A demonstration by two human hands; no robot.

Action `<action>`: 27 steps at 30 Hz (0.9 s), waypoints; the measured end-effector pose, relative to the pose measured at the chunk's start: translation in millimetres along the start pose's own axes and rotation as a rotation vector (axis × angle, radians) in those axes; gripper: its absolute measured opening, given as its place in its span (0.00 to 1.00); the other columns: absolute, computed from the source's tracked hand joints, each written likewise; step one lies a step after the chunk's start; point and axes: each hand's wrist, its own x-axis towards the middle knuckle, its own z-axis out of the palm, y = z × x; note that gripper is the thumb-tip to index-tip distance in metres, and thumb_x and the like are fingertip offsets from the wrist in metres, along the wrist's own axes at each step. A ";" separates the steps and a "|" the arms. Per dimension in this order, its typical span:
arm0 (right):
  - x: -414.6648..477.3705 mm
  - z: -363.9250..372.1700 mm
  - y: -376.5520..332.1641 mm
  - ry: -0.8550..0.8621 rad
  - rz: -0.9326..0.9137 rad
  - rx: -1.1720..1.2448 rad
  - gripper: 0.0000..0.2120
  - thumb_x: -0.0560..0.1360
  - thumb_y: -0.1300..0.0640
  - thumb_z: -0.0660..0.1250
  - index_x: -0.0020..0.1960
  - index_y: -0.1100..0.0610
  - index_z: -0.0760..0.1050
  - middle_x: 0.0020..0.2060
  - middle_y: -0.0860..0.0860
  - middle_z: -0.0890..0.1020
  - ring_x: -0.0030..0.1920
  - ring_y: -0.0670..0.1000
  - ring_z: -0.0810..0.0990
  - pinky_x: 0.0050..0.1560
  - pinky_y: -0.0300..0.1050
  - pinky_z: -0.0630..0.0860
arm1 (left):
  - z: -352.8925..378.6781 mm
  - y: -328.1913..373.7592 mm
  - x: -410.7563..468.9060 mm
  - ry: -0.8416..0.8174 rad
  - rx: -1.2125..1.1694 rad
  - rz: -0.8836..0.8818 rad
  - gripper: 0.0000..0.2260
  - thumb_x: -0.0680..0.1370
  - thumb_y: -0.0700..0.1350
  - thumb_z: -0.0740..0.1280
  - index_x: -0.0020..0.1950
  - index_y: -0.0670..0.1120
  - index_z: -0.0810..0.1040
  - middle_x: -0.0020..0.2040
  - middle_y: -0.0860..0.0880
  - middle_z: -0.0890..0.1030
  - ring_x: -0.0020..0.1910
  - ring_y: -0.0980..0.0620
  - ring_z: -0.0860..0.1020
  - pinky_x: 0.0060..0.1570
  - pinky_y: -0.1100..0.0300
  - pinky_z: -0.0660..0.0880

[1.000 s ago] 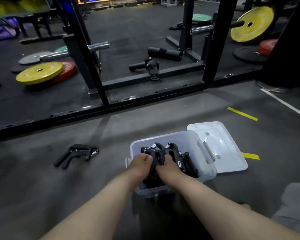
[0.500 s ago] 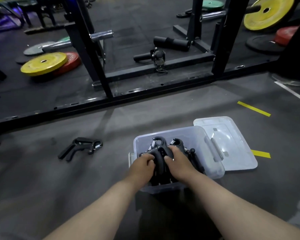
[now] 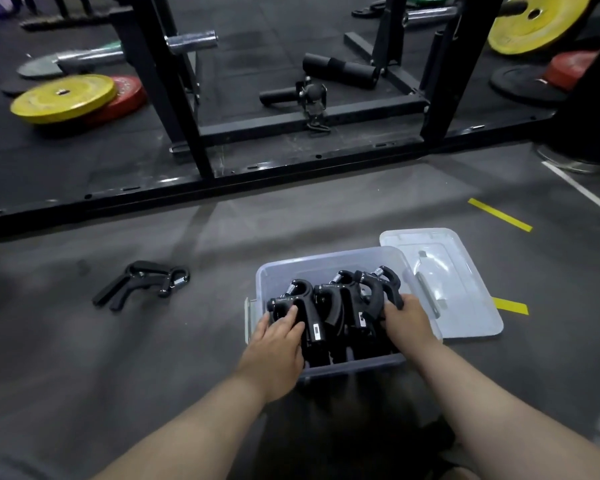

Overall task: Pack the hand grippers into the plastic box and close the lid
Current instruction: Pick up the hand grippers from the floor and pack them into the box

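Note:
A clear plastic box [image 3: 329,259] stands open on the grey floor in front of me. Inside it several black hand grippers [image 3: 340,306] stand side by side in a row. My left hand [image 3: 278,344] lies with straight fingers on the leftmost gripper. My right hand [image 3: 409,323] is at the right end of the row, its fingers curled round the rightmost gripper's handle. The clear lid [image 3: 465,292] lies flat on the floor, touching the box's right side. One more black hand gripper [image 3: 142,284] lies on the floor to the left of the box.
A black steel rack frame [image 3: 201,181] crosses the floor beyond the box. Yellow and red weight plates [image 3: 63,98] lie at the far left, with more plates [image 3: 534,22] at the far right. Yellow tape strips [image 3: 499,214] mark the floor near the lid.
Both hands moved apart from the middle of the box to the two ends of the row. The grippers now stand spread out side by side.

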 end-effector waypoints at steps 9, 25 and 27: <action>-42.9 32.0 -62.7 -0.130 -0.238 -0.220 0.10 0.79 0.57 0.60 0.59 0.58 0.70 0.54 0.58 0.80 0.57 0.60 0.77 0.57 0.51 0.72 | 1.1 -2.1 -0.7 0.212 -0.059 -0.181 0.29 0.76 0.46 0.60 0.78 0.48 0.58 0.80 0.50 0.51 0.79 0.50 0.45 0.72 0.56 0.32; -67.3 90.9 -74.0 -0.232 -0.340 -0.684 0.28 0.78 0.49 0.60 0.76 0.55 0.59 0.71 0.55 0.61 0.69 0.59 0.61 0.70 0.54 0.60 | -0.1 -10.7 -10.9 0.223 -0.164 -0.252 0.31 0.74 0.64 0.46 0.62 0.48 0.78 0.80 0.48 0.53 0.79 0.49 0.47 0.74 0.53 0.47; -68.5 91.7 -70.0 -0.267 -0.393 -0.737 0.34 0.78 0.48 0.59 0.79 0.54 0.52 0.72 0.54 0.62 0.70 0.58 0.60 0.70 0.54 0.60 | 1.9 -6.3 -8.7 0.228 -0.118 -0.271 0.28 0.75 0.63 0.53 0.61 0.46 0.78 0.80 0.46 0.53 0.79 0.47 0.48 0.74 0.51 0.48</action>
